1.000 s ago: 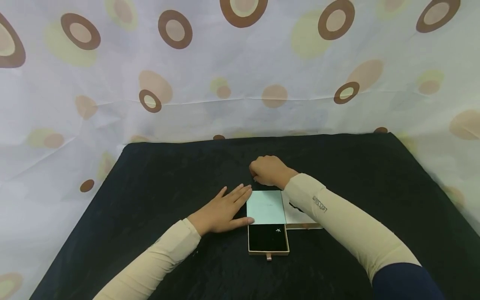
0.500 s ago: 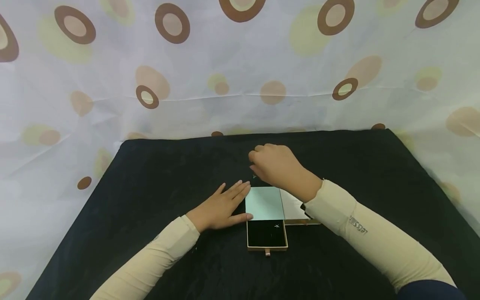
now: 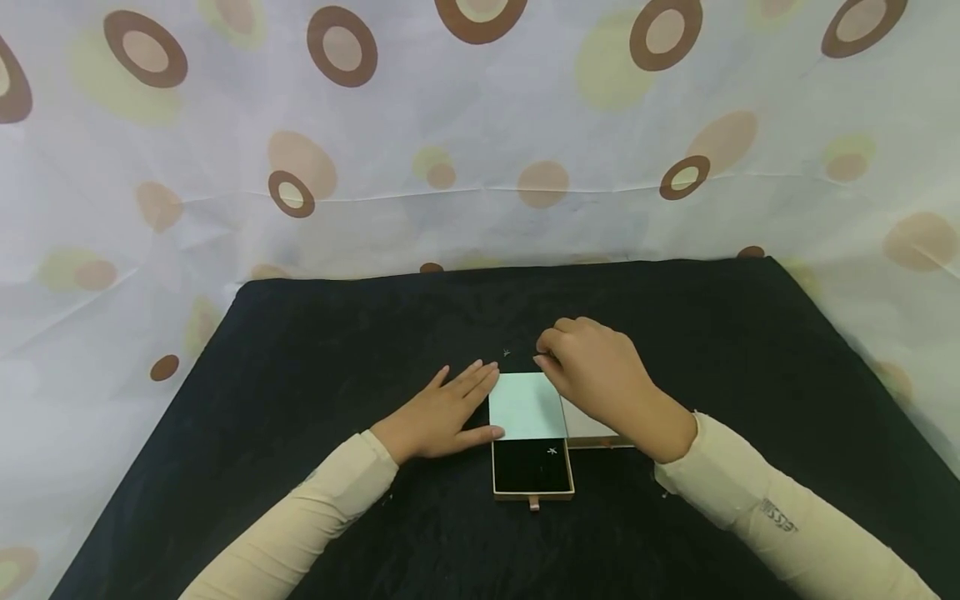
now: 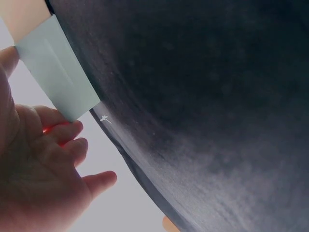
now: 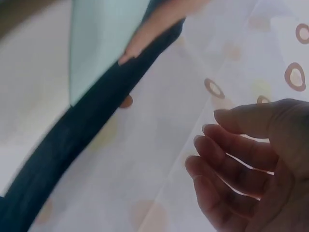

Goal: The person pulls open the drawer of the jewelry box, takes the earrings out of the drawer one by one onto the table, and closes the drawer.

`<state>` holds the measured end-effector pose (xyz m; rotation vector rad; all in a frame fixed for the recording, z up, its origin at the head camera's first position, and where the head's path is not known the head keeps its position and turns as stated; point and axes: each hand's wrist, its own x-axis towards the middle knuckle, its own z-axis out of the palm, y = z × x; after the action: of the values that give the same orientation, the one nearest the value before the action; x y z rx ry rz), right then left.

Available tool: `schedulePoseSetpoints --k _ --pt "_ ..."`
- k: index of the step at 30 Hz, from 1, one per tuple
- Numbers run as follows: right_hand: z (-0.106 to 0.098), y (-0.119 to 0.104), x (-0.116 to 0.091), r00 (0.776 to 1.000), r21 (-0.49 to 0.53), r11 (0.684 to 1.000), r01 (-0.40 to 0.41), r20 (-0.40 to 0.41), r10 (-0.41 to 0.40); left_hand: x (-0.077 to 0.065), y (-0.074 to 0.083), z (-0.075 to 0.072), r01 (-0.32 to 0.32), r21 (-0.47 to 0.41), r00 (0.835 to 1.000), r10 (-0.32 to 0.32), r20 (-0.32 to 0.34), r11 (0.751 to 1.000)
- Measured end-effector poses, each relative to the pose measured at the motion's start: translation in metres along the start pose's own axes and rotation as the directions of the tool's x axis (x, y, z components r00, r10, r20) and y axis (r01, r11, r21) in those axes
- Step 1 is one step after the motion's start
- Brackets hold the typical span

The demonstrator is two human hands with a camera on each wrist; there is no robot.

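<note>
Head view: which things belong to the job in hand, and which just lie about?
Likely the job: mint-topped box, open drawer, star-shaped piece inside, similar piece beyond the box, white side panel.
Just surroundings: black cloth, dotted backdrop.

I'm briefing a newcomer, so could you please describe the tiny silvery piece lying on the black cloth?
On the black cloth, find the pale-green square beside the left hand. The tiny silvery piece lies just beyond its far edge, towards the patterned backdrop. A similar piece sits in the open drawer; this one lies outside it.
</note>
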<state>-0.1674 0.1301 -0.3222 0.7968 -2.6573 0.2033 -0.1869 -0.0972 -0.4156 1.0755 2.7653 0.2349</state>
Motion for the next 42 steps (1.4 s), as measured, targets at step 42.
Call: schedulePoseSetpoints --k 42 --pt "0.046 -0.028 -0.073 0.972 -0.021 0.993 -0.114 0.204 0.115 0.0 0.001 -0.002 -0.004 -0.015 1.0 0.004 0.002 1.0"
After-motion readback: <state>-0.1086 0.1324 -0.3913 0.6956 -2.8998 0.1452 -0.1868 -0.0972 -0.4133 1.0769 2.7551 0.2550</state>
